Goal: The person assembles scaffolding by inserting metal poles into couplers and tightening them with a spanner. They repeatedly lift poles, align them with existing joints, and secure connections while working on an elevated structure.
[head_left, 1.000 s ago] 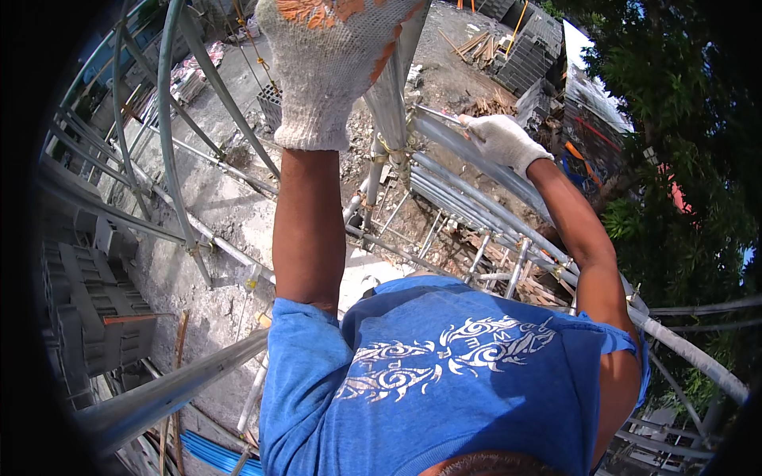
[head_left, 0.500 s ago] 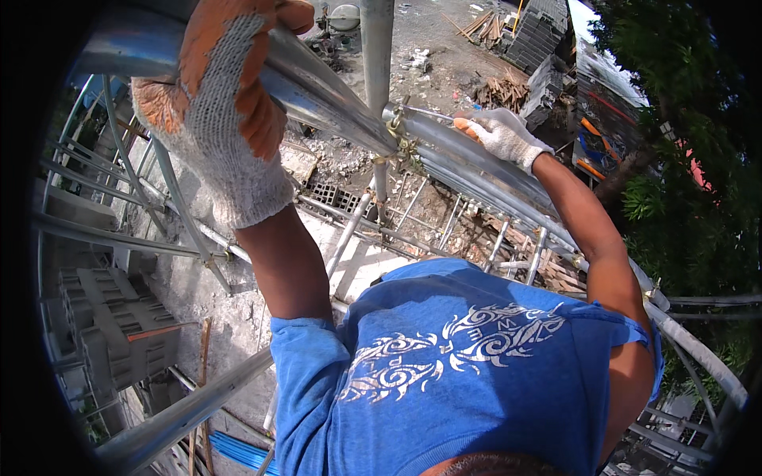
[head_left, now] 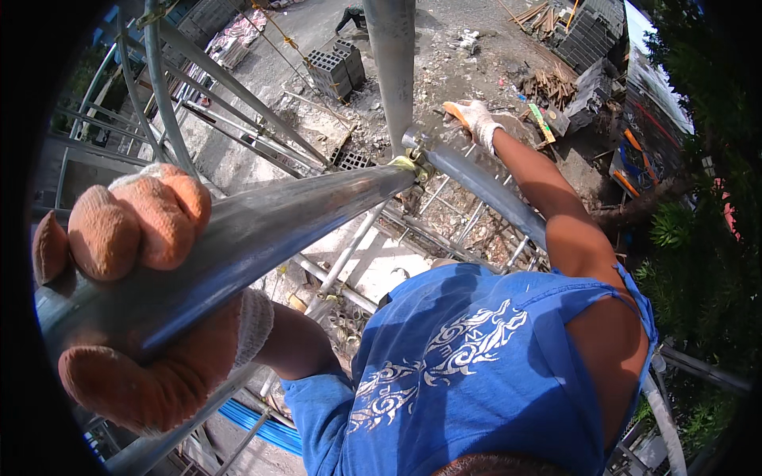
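Note:
My left hand (head_left: 163,226), in a white knit glove with orange coating, is wrapped around a thick grey steel pipe (head_left: 278,214). Its fingers lie over the top and the thumb is below. The pipe runs away to a brassy clamp (head_left: 411,165) beside an upright pole (head_left: 394,71). A small metal piece (head_left: 414,140) sticks up at this joint; its kind is unclear. Another pipe (head_left: 486,184) continues from there toward the right. My right hand (head_left: 475,119), gloved alike, reaches out beyond that pipe, apart from the clamp. Its fingers look stretched out, with nothing visible in them.
Scaffold tubes (head_left: 238,103) cross on the left and below. Far down on the ground stand hollow blocks (head_left: 337,71), a yellow rope (head_left: 290,41) above them, and piled wood (head_left: 549,87). Blue pipes (head_left: 258,424) lie at lower left. A tree (head_left: 690,230) borders the right.
My left hand has come down and nearer along with the pipe's near end, still gripping it. My right hand has moved away from the clamp and a thin rod it was at. The view has shifted.

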{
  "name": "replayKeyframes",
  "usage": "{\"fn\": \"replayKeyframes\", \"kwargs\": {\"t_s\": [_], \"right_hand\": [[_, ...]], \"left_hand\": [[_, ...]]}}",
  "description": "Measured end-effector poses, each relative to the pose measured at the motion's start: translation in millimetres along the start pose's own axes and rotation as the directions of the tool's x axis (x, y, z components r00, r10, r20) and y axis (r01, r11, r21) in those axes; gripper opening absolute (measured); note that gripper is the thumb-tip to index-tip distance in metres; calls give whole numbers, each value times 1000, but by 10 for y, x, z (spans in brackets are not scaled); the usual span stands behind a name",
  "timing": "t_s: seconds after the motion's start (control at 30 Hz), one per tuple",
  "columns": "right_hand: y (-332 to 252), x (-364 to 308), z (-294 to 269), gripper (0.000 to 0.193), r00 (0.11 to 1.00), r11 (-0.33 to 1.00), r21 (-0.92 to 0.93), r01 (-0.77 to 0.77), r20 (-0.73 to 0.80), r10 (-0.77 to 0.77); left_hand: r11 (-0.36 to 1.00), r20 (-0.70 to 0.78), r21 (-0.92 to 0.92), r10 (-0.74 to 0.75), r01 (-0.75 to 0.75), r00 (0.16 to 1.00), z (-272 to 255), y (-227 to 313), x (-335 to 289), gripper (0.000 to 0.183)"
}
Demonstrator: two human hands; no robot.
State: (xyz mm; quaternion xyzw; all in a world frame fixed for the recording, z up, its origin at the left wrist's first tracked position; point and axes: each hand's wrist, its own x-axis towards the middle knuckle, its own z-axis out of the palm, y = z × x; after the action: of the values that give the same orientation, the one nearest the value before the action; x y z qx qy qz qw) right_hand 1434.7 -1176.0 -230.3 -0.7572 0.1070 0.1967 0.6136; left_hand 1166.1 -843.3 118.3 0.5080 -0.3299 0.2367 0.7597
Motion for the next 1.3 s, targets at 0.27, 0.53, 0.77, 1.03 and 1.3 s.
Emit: {"fn": "replayKeyframes", "kwargs": {"t_s": [0.27, 0.53, 0.77, 1.03, 1.3], "right_hand": [[-620, 1118, 1086, 18, 871, 950, 283, 133, 424, -248], [-762, 794, 1036, 23, 908, 959, 285, -8, 404, -112], [-881, 297, 1059, 9, 955, 830, 537, -149, 295, -19], [-726, 509, 490, 23, 658, 956, 201, -214, 753, -11], [-709, 289, 191, 45, 983, 789, 607, 95, -184, 24]], "left_hand": [[998, -77, 62, -12, 17, 997, -27, 112, -26, 55], [997, -44, 47, -55, 57, 998, -67, 136, -10, 56], [996, -69, 32, -85, 88, 994, -54, 146, -50, 53], [997, -80, -30, -69, 67, 994, -2, 76, -12, 49], [991, -189, -134, -19, -7, 982, 15, -19, -19, 54]]}}
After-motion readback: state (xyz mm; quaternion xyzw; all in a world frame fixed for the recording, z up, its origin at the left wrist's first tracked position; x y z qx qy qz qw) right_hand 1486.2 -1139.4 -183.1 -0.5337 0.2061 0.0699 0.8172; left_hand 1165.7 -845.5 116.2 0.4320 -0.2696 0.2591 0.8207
